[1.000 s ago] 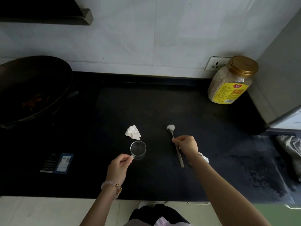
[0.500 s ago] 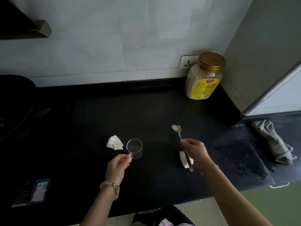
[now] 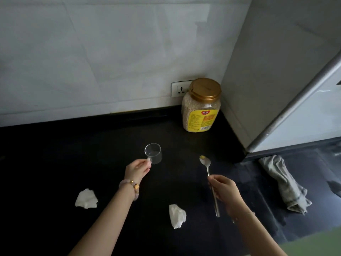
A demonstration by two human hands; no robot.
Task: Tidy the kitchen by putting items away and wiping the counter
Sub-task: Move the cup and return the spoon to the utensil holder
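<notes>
Black worktop (image 3: 92, 154): left hand (image 3: 137, 168) pinches a clear cup (image 3: 153, 153), right hand (image 3: 224, 187) grips a spoon (image 3: 208, 174). Both seem bound for putting away; tissues remain.

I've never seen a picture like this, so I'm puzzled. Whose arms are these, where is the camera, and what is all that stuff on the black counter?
There is no machine here, just a person's two arms. The camera sits on their head and looks down, so you see what they see. The left hand pinches the handle of a small clear cup. The right hand holds a spoon by its handle, with something yellowish in its bowl. On the black counter lie a crumpled tissue, a second tissue and a grey cloth. A jar with a gold lid stands in the corner by a wall socket.
</notes>
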